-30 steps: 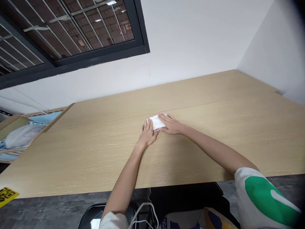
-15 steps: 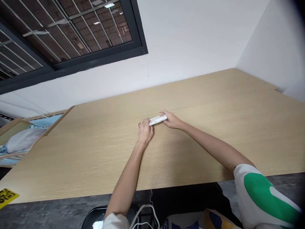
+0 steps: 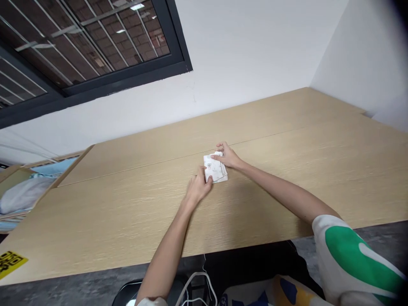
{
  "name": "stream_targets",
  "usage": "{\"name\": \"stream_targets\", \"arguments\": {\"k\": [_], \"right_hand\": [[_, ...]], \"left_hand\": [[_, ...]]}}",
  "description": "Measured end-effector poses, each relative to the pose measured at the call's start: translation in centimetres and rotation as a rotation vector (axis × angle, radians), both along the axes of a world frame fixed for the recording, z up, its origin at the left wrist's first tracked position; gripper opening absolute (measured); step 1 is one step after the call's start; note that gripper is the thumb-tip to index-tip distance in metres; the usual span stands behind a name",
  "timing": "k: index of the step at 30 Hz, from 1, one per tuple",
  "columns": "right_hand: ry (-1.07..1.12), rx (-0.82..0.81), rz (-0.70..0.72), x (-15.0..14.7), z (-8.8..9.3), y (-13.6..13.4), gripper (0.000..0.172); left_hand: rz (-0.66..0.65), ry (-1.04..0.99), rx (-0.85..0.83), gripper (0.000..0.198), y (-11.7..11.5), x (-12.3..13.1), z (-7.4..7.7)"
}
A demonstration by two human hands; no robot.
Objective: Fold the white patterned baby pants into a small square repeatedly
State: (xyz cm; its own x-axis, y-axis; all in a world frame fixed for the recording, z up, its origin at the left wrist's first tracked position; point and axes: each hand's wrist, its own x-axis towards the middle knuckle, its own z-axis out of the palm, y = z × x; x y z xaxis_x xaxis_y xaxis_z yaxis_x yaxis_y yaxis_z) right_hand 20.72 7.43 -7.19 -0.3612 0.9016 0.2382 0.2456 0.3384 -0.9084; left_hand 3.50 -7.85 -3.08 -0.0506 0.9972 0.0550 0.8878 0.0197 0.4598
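Observation:
A small stack of white cards with faint printing lies between my two hands at the middle of the wooden tabletop. Its broad face is turned up, and the lower right edges are slightly uneven. My left hand grips the stack at its left and lower left side, thumb over the front edge. At the upper right corner my right hand holds the cards, thumb lying across the top; its other fingers curl behind the far edge and are partly hidden.
The wide wooden table reaches to the white wall. A yellow and black sticker is at its front left corner. A barred window is above left, bedding beyond the left edge. A white cable hangs below the front edge.
The stack was upright with a narrow edge showing; now it is tipped down with its broad face up. My left hand has shifted slightly nearer and turned, my right thumb now on top.

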Motion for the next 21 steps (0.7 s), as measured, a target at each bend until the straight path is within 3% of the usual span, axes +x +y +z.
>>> {"name": "stream_targets", "arguments": {"k": [3, 5, 9, 11, 15, 21], "right_hand": [[-0.035, 0.119, -0.02, 0.1, 0.1, -0.6, 0.052], [-0.045, 0.286, 0.013, 0.3, 0.7, -1.3, 0.051], [-0.147, 0.575, 0.27, 0.6, 2.0, -3.4, 0.059], [-0.21, 0.625, 0.416, 0.3, 2.3, -4.3, 0.061], [-0.346, 0.658, 0.629, -0.7, 1.8, -5.2, 0.06], [-0.516, 0.647, 0.639, -0.4, 0.6, -3.7, 0.063]], "left_hand": [[-0.029, 0.183, 0.098, 0.039, -0.2, 0.4, 0.1], [-0.118, 0.189, 0.218, 0.037, -0.4, 0.7, 0.2], [-0.402, 0.092, 0.261, 0.036, -1.3, 1.8, 0.3], [-0.445, 0.1, 0.176, 0.037, -1.6, 2.3, 0.1], [-0.379, 0.199, 0.053, 0.041, -1.7, 2.7, -0.6], [-0.421, 0.199, 0.064, 0.034, -1.3, 2.3, -0.7]]}}
